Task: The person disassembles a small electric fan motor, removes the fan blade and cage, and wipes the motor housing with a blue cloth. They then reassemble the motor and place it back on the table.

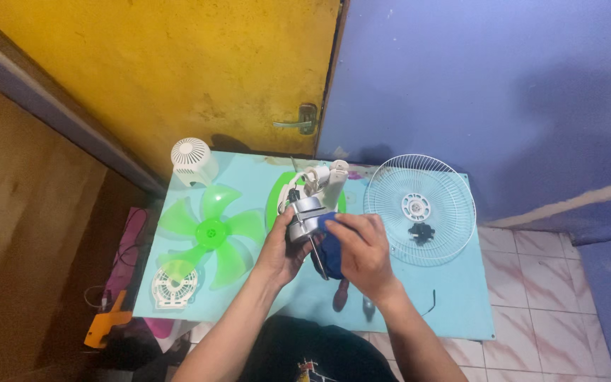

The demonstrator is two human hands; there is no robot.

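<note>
Head view, looking down. At the centre of the frame the left hand (282,249) is wrapped around the silver fan motor (305,218), steadying it above the light blue table (461,304), while the right hand (363,255) presses a dark blue cloth (330,244) against the motor's side, fingers closed over it. A wipe of this kind is judged to go best with the motor held firmly from the left, the cloth moved in short strokes and kept clear of the projecting shaft and the white neck piece (328,180) behind. To the left lie a green fan blade (210,232), a white vented motor cover (191,160) at upper left and a small white grille part (174,288) at lower left. To the right lies a round white wire guard (447,191) with a small black knob (421,232) inside it; a green ring (273,201) shows behind the motor. The table stands in a corner against a yellow door (178,64) with a metal handle (298,120) and a blue wall (496,92); pale tiled floor (553,311) appears at lower right.
</note>
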